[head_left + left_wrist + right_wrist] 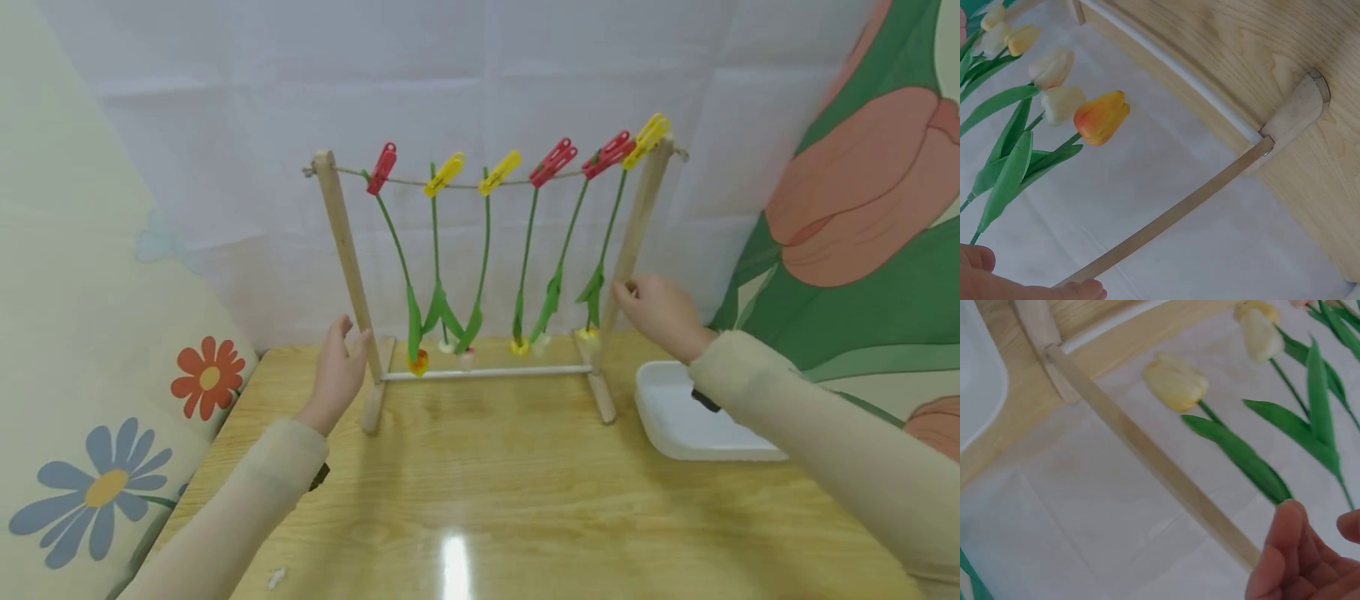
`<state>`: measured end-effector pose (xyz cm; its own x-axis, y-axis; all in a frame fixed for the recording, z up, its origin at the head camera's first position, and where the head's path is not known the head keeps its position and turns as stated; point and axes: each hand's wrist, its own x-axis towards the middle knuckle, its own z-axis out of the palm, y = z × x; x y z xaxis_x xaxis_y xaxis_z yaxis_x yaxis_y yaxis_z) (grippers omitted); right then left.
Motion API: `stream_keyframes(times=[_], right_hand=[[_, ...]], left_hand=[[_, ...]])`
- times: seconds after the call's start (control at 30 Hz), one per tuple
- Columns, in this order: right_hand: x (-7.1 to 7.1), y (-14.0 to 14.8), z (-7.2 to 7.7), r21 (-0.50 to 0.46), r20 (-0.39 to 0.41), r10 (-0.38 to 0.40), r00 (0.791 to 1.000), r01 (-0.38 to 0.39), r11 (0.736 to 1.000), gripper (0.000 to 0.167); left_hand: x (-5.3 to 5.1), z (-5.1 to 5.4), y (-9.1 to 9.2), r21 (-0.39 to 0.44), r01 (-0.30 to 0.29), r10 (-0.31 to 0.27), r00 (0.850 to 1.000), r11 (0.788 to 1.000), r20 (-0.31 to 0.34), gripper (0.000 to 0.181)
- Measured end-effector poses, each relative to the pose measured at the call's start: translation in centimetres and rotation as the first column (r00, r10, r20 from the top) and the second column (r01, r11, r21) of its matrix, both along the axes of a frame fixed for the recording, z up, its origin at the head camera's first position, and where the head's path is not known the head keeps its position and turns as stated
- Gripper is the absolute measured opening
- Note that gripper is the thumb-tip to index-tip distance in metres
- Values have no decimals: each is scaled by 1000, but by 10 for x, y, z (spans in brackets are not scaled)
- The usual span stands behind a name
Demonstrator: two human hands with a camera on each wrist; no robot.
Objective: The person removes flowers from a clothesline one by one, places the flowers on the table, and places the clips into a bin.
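A wooden rack has a left post (345, 242), a right post (643, 212) and a cord (408, 181) strung between them. Several tulips hang head-down from the cord, among them an orange tulip (1101, 117) and a pale yellow tulip (1175, 381). Red clothespins (382, 169) and yellow clothespins (445, 174) grip their stems. My left hand (337, 371) is beside the left post, thumb apart from the fingers, holding nothing. Beside the right post is my right hand (662, 315), its fingers loosely bent and the thumb apart, with nothing in them. Whether either hand touches its post is unclear.
A white plastic tub (667, 417) stands on the wooden table (480, 467), right of the rack. A white bar (487, 372) joins the rack's feet. White cloth (480, 75) hangs behind, and a small white scrap (277, 577) lies at front left.
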<state>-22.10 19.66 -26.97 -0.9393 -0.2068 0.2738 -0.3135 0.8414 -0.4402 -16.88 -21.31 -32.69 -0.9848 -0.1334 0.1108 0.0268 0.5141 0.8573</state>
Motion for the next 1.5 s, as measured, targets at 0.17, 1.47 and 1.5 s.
stream_keyframes(times=[0.17, 1.47, 1.5], right_hand=[[7, -13, 13, 3, -130, 60, 990, -61, 998, 42], [-4, -91, 77, 463, -663, 510, 548, -234, 855, 45], [-5, -94, 78, 463, -660, 509, 553, -235, 855, 46]], left_hand=[[1, 1, 6, 0, 27, -27, 999, 1000, -35, 63], [-30, 59, 39, -47, 126, -133, 974, 991, -183, 58], [-31, 59, 39, -47, 124, -131, 974, 991, -184, 58]])
